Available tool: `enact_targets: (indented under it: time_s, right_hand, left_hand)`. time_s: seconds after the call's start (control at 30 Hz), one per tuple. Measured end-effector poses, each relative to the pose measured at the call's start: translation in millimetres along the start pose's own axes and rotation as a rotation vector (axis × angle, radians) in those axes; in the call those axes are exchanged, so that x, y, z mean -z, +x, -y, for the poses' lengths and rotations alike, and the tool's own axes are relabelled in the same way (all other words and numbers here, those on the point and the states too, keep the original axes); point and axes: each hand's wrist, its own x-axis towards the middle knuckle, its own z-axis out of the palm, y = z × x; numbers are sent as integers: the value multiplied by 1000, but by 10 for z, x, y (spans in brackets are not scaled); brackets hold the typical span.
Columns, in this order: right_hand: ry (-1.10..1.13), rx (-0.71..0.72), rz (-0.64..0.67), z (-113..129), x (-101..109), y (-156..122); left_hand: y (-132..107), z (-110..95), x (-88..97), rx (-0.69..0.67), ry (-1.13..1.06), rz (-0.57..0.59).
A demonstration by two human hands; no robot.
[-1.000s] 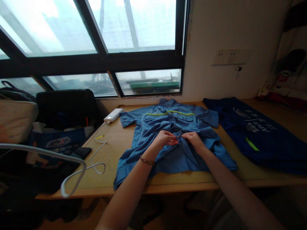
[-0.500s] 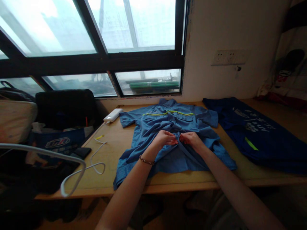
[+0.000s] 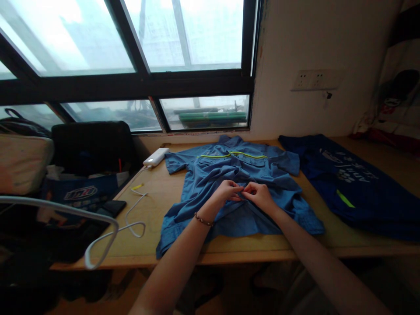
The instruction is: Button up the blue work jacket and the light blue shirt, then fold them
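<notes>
A blue short-sleeved shirt (image 3: 210, 175) with yellow piping across the chest lies spread on the wooden table, collar toward the window. Its lower half is rumpled. Over the middle of its front, my left hand (image 3: 229, 191), with a beaded bracelet at the wrist, pinches the shirt's front edge. Opposite it, my right hand (image 3: 258, 194) is closed in a pinch on the same cloth. The fingertips of both hands meet, and they hide the exact bit of fabric between them.
A white power bank (image 3: 156, 157) with a white cable (image 3: 134, 227) sits left of the shirt. Dark blue folded clothing (image 3: 348, 188) with white print lies to the right. Bags and a black chair (image 3: 93, 146) stand at the left, and a window (image 3: 197, 39) is behind the table.
My right hand has shifted slightly and its fingers are more curled, with its fingertips closer to the left hand's. The shirt stays in place.
</notes>
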Motion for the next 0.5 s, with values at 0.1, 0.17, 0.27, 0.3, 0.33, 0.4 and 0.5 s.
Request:
enact_targets:
  time_s: [0.1, 0.17, 0.27, 0.3, 0.33, 0.4, 0.5]
  right_hand:
    - [19, -6, 17, 1, -1, 4]
    - [38, -21, 21, -10, -5, 11]
    - [75, -50, 24, -27, -12, 20]
    - [90, -59, 28, -30, -13, 22]
    - [105, -67, 33, -32, -14, 23]
    - [138, -81, 41, -36, -16, 27]
    - [198, -107, 41, -57, -22, 41]
  left_hand:
    - [13, 12, -7, 24, -18, -32]
    - [15, 12, -11, 36, -38, -39]
    - [21, 17, -11, 51, -76, -34]
    - [26, 22, -10, 56, -91, -27]
    - [33, 28, -8, 62, -108, -17]
    - [50, 45, -5, 64, -142, -3]
    - [71, 70, -13, 35, -183, -3]
